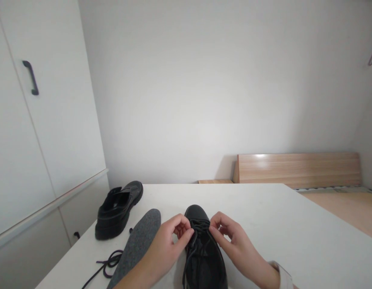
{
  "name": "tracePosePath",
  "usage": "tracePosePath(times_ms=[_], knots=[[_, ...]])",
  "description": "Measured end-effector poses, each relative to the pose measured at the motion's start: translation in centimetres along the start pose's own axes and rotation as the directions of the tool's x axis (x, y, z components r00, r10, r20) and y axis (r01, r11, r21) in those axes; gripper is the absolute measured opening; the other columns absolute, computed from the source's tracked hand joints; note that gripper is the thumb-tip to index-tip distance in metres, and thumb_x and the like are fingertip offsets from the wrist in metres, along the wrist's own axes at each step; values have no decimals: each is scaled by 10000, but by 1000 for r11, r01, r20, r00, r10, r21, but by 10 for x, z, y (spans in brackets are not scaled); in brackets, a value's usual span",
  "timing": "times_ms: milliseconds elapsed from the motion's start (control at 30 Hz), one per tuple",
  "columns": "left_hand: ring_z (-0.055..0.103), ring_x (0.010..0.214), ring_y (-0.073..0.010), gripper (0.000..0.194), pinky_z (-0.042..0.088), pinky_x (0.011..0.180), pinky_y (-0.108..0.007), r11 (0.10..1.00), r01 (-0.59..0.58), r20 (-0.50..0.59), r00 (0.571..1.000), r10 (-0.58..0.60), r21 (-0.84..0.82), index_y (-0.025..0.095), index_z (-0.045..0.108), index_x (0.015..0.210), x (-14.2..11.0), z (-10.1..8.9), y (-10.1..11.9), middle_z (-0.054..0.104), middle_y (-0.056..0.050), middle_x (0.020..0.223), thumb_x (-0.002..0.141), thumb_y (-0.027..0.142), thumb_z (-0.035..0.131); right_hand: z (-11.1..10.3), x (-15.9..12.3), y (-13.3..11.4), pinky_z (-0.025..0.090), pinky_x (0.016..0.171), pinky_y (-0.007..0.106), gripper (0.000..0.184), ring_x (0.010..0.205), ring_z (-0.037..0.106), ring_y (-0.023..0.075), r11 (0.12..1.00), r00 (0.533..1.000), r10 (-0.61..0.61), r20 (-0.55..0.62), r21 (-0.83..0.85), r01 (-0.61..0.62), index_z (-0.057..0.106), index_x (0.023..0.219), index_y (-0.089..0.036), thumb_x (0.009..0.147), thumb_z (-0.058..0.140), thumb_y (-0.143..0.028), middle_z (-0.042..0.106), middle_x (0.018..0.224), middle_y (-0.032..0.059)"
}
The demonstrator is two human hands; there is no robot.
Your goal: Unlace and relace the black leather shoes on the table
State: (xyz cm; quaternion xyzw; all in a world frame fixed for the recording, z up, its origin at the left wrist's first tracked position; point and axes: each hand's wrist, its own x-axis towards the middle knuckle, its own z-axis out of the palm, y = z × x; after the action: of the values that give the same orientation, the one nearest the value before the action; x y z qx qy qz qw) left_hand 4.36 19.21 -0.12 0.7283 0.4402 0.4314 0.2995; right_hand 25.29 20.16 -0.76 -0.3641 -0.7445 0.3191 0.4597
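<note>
A black lace-up shoe (204,257) lies on the white table (294,233) with its toe pointing away from me. My left hand (166,251) pinches the shoe's black lace at the left side of the eyelets. My right hand (238,247) pinches the lace at the right side. Both hands have thumb and fingers pressed together on the lace just behind the toe cap.
A second black shoe (118,210) sits at the table's far left. A grey insole (137,245) lies between the shoes, with a loose black lace (106,263) beside it. A white cupboard (38,140) stands on the left; a wooden board (297,168) leans behind the table.
</note>
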Motion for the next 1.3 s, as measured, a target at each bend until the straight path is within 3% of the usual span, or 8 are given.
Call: tracePosePath(times_ms=[133, 267, 467, 667, 800, 1000, 1100, 1300], knots=[[555, 733, -175, 128, 424, 698, -282, 980, -101, -31, 994, 108, 170, 208, 562, 760, -3, 1, -2, 571, 1, 748, 882, 217, 523, 4, -1, 1, 438, 689, 306, 307, 738, 537, 171, 999, 997, -22, -72, 44, 25, 555, 842, -201, 988, 496, -465, 573, 787, 15], [571, 740, -182, 119, 423, 712, -290, 981, -96, -77, 991, 110, 167, 206, 582, 775, -5, 2, -1, 594, -5, 750, 879, 222, 526, 2, 1, -2, 398, 684, 300, 319, 710, 511, 160, 947, 997, 67, -34, 317, -53, 518, 833, -210, 941, 587, -502, 536, 729, -17], [560, 735, -155, 137, 431, 707, -260, 948, 13, -85, 995, -43, -317, 199, 583, 792, -3, 2, 10, 581, 13, 733, 861, 310, 626, -6, 3, -12, 311, 671, 274, 324, 655, 367, 130, 691, 972, 175, 155, 684, -234, 577, 916, -188, 884, 679, -494, 444, 650, -51], [476, 526, -77, 356, 421, 527, -186, 600, 86, -68, 971, -229, -796, 207, 583, 935, -1, -3, 13, 551, 70, 628, 755, 420, 805, -14, 4, -14, 327, 681, 280, 240, 599, 287, 130, 534, 977, 163, 136, 821, -203, 640, 866, -194, 938, 627, -423, 343, 549, -68], [231, 356, -22, 313, 175, 337, -151, 582, 169, 24, 968, -249, -795, 209, 581, 868, -2, -11, 10, 564, 74, 568, 819, 485, 719, -12, 7, -4, 236, 546, 273, 336, 505, 230, 109, 646, 972, 194, 130, 729, -226, 596, 731, -189, 930, 619, -459, 310, 457, -86], [494, 526, -110, 304, 400, 507, -208, 943, 54, -84, 993, -87, -330, 167, 617, 795, -1, -8, -3, 587, 6, 614, 898, 451, 587, -6, 12, 19, 273, 520, 258, 452, 541, 381, 101, 920, 966, 249, 76, 294, -260, 626, 814, -168, 766, 727, -605, 502, 640, -35], [521, 626, -140, 190, 404, 549, -227, 984, 87, -33, 995, -93, -157, 174, 622, 821, 0, -2, -11, 578, 2, 707, 870, 356, 602, -5, 13, 21, 287, 530, 269, 434, 561, 394, 115, 944, 971, 221, 92, 230, -237, 638, 799, -162, 756, 738, -582, 501, 633, -30], [509, 625, -147, 144, 394, 581, -249, 997, 42, -15, 999, -44, -71, 190, 592, 756, 2, 2, -15, 569, 11, 710, 857, 292, 584, -2, 7, 14, 391, 649, 309, 241, 698, 498, 167, 992, 992, 114, 46, 44, -116, 590, 807, -183, 908, 585, -402, 574, 765, 17]])
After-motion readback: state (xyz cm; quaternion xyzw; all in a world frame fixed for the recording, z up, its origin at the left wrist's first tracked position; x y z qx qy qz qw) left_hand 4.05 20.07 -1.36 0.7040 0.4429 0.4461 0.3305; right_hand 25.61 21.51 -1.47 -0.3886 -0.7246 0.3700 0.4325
